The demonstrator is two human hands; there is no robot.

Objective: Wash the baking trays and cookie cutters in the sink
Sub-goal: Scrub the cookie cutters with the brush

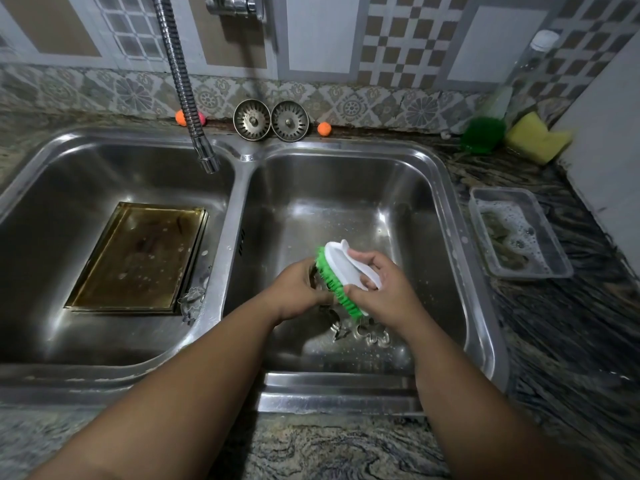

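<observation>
Fingers [363, 259] of my right hand [386, 291] clasp the scrub brush [341, 268]; left hand [298, 289] grips a cookie cutter [314, 274] (barely visible); soapy, it could slip.

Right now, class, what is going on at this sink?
A person's right hand grips a green-bristled brush and holds its bristles against a small piece held in the left hand, over the right basin. That piece is mostly hidden. Cookie cutters lie on that basin's floor. A baking tray lies flat in the left basin, with another cutter at its corner.
</observation>
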